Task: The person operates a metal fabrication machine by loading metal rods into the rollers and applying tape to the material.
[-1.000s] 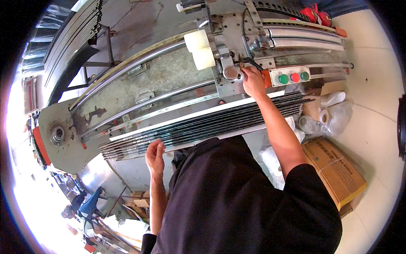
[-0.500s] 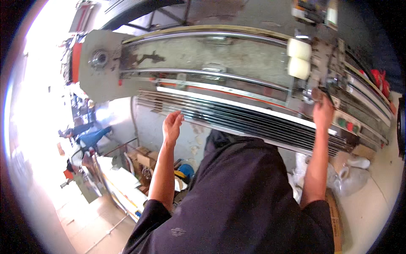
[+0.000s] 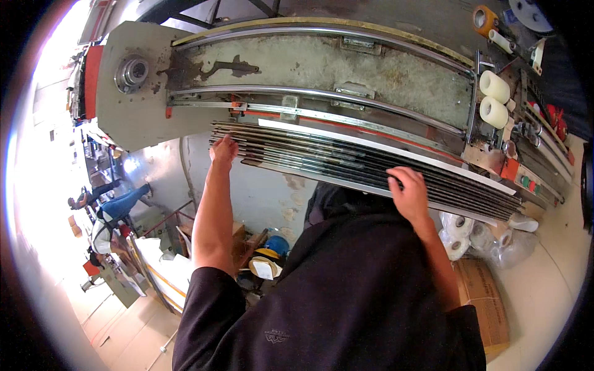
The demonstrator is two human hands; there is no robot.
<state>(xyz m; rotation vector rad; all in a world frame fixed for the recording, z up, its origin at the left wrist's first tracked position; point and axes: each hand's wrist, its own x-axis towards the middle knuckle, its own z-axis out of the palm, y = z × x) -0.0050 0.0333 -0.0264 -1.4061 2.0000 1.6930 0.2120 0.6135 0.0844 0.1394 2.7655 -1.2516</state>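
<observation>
A row of long thin rods [image 3: 297, 151], bare metal at the left and black toward the right, lies side by side on a white support in front of the machine. My left hand [image 3: 224, 150] is at their left ends, its fingers closed round a rod end. Over the black part, my right hand [image 3: 410, 193] is open, fingers curved and spread at the near edge of the row. Whether its fingertips touch a rod I cannot tell.
Behind the rods runs a long machine bed [image 3: 278, 65] with polished rails and a round chuck [image 3: 131, 73]. Two cream rollers [image 3: 494, 99] and coloured buttons [image 3: 529, 183] sit at the right. Wrapped rolls [image 3: 456, 232] and a cardboard box [image 3: 481, 303] stand below. Another person [image 3: 124, 201] is at far left.
My right hand has left the machine's knob area and come left and down to the rods. My left hand has moved left and up to the rod ends. The view has shifted.
</observation>
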